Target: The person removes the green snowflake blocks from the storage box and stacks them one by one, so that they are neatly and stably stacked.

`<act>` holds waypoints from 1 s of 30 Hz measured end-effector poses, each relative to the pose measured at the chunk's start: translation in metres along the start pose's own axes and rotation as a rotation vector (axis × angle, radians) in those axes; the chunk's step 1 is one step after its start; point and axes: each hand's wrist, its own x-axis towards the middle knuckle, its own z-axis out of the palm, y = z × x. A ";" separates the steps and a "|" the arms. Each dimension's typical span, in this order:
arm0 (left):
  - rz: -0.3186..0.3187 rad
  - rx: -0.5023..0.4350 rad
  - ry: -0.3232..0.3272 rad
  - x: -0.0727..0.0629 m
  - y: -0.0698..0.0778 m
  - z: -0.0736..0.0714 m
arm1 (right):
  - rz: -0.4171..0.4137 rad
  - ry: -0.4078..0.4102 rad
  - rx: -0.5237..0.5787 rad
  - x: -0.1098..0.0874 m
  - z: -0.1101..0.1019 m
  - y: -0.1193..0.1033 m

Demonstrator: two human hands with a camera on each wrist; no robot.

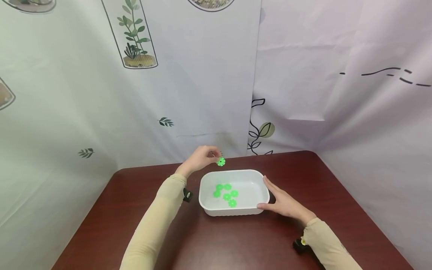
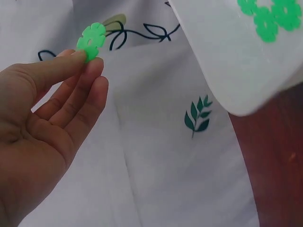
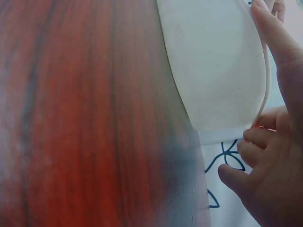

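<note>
My left hand (image 1: 201, 159) pinches a green flower-shaped plastic disc (image 1: 221, 161) between thumb and fingertips, above the far rim of a white rectangular basin (image 1: 233, 212). In the left wrist view the disc (image 2: 91, 41) shows its notched petals and small centre hole, with my other fingers loosely bent below it. My right hand (image 1: 282, 202) grips the basin's right end, thumb at the front rim and fingers along the side. Several matching green discs (image 1: 227, 196) lie on the left part of the basin's floor. In the right wrist view the basin's outer wall (image 3: 218, 66) appears beside my fingers.
The basin stands on a dark red-brown wooden table (image 1: 222, 243). A white curtain (image 1: 209, 93) printed with plants hangs behind the table and along both sides. Dark devices (image 1: 299, 245) are strapped at both wrists.
</note>
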 end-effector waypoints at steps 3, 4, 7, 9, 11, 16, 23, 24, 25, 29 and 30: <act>-0.039 -0.040 0.024 -0.008 -0.008 -0.005 | 0.005 -0.008 0.004 0.000 0.000 0.000; -0.054 -0.051 0.034 -0.010 -0.011 -0.007 | 0.004 -0.011 0.005 0.001 0.001 -0.001; -0.093 -0.072 0.077 -0.019 -0.019 -0.014 | 0.013 -0.019 0.016 0.002 0.001 -0.001; -0.120 -0.083 0.109 -0.026 -0.024 -0.021 | 0.014 -0.020 0.017 0.003 0.001 -0.001; -0.150 -0.095 0.141 -0.033 -0.029 -0.028 | 0.023 -0.018 0.028 0.003 0.001 -0.001; -0.230 -0.094 0.219 -0.047 -0.043 -0.043 | 0.040 -0.023 0.031 0.002 -0.001 -0.001; -0.285 -0.088 0.299 -0.067 -0.060 -0.050 | 0.032 -0.019 0.003 -0.001 -0.001 0.001; -0.292 -0.090 0.308 -0.070 -0.062 -0.049 | 0.029 -0.018 0.002 0.000 -0.001 0.001; -0.299 -0.092 0.314 -0.073 -0.064 -0.048 | 0.028 -0.019 0.002 0.000 -0.001 0.001; -0.335 -0.096 0.329 -0.084 -0.074 -0.043 | 0.023 -0.018 0.007 0.002 0.000 0.000; -0.346 -0.098 0.332 -0.087 -0.077 -0.041 | 0.023 -0.017 0.010 0.003 0.000 0.000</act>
